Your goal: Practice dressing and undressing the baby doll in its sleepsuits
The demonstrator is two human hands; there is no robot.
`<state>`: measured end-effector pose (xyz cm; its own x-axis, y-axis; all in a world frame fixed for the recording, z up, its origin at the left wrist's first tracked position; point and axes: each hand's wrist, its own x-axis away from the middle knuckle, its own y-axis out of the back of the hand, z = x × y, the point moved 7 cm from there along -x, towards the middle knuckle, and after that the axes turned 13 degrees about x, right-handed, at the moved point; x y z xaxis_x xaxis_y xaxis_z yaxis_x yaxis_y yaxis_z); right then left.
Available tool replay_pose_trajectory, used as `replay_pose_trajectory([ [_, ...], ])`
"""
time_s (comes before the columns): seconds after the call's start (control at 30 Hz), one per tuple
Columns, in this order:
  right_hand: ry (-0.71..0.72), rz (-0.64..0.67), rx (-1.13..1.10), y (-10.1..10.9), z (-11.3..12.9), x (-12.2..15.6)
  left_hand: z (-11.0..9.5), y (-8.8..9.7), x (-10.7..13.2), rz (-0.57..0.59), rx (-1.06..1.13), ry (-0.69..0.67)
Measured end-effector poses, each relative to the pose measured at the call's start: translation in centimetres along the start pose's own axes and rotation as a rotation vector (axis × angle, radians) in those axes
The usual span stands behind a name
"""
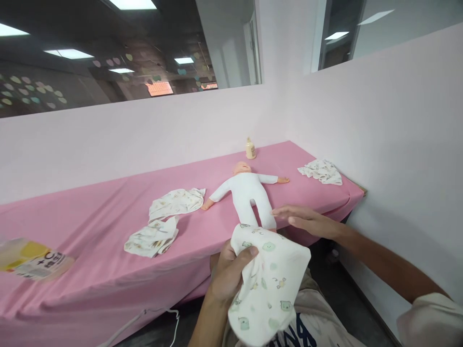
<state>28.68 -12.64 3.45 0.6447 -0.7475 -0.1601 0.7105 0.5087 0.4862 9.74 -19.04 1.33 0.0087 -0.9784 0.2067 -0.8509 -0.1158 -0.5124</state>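
My left hand (231, 270) grips a white cloth (269, 284) printed with green bears and leaves, thumb on top, in front of my body. The cloth hangs partly folded over the table's near edge. My right hand (307, 220) is stretched out flat, fingers extended, beside the lower leg of a baby doll (248, 190); whether the fingertips touch the leg I cannot tell. The doll lies on its back in a white bodysuit, arms spread, head away from me. Its feet are mostly hidden by the cloth.
A pink-covered table (108, 221) runs along the wall. Crumpled printed cloths (177, 202) lie left of the doll, and another cloth (321, 171) at the far right. A cream bottle (250, 148) stands behind the head. A yellow-and-white package (34, 260) is at left; a white cord (144, 313) hangs below.
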Motion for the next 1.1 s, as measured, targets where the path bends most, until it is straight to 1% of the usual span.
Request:
replay_pose_trajectory([
  [0.07, 0.180, 0.071, -0.231, -2.0, 1.5, 1.1, 0.2, -0.3, -0.3, 0.041, 0.027, -0.012],
  [0.1, 0.234, 0.093, -0.333, -3.0, 2.0, 1.6, 0.3, -0.4, -0.5, 0.061, 0.030, -0.023],
  [0.17, 0.244, 0.083, -0.476, -5.0, 2.1, 2.3, 0.4, -0.6, -0.8, 0.102, 0.001, -0.043],
  [0.23, 0.163, 0.021, -0.552, -7.1, 1.2, 2.4, 0.5, -0.8, -1.2, 0.128, -0.060, -0.051],
  [0.33, -0.006, -0.120, -0.545, -9.4, -1.2, 2.0, 0.8, -1.2, -1.9, 0.167, -0.115, -0.005],
  [0.37, -0.055, -0.165, -0.534, -9.8, -2.1, 1.8, 1.0, -1.3, -2.2, 0.189, -0.118, 0.027],
  [0.43, -0.136, -0.211, -0.542, -10.2, -3.9, 1.5, 1.3, -1.4, -2.9, 0.253, -0.139, 0.096],
  [0.5, -0.218, -0.222, -0.579, -10.1, -5.6, 1.4, 1.4, -0.9, -3.7, 0.314, -0.205, 0.119],
  [0.53, -0.265, -0.235, -0.598, -9.6, -6.4, 1.4, 1.4, -0.4, -4.2, 0.327, -0.244, 0.109],
  [0.57, -0.318, -0.263, -0.610, -8.9, -7.2, 1.6, 1.3, 0.4, -4.6, 0.320, -0.279, 0.089],
  [0.63, -0.437, -0.343, -0.604, -6.4, -8.7, 1.9, 0.9, 2.3, -5.3, 0.252, -0.316, 0.035],
  [0.67, -0.471, -0.387, -0.572, -4.7, -9.2, 1.9, 0.8, 3.3, -5.5, 0.210, -0.316, 0.015],
  [0.7, -0.477, -0.432, -0.512, -2.6, -9.5, 1.7, 0.7, 4.2, -5.7, 0.174, -0.308, 0.002],
  [0.77, -0.420, -0.522, -0.349, 2.2, -9.8, 0.5, 0.8, 5.4, -5.9, 0.153, -0.288, -0.005],
  [0.83, -0.348, -0.590, -0.218, 7.2, -10.4, -1.8, 1.1, 6.1, -6.2, 0.163, -0.282, 0.013],
  [0.87, -0.337, -0.648, -0.203, 9.7, -11.1, -3.2, 1.3, 6.3, -6.4, 0.166, -0.284, 0.023],
  [0.97, -0.393, -0.905, -0.313, 17.2, -14.0, -7.6, 1.8, 6.8, -7.3, 0.162, -0.284, 0.039],
  [1.0, -0.415, -0.987, -0.358, 19.3, -15.0, -9.0, 2.0, 6.9, -7.6, 0.158, -0.282, 0.044],
  [1.03, -0.436, -1.039, -0.392, 21.0, -15.9, -10.4, 2.2, 7.1, -7.9, 0.150, -0.281, 0.047],
  [1.1, -0.437, -1.110, -0.413, 23.6, -17.5, -12.3, 2.5, 7.5, -8.3, 0.130, -0.277, 0.050],
])
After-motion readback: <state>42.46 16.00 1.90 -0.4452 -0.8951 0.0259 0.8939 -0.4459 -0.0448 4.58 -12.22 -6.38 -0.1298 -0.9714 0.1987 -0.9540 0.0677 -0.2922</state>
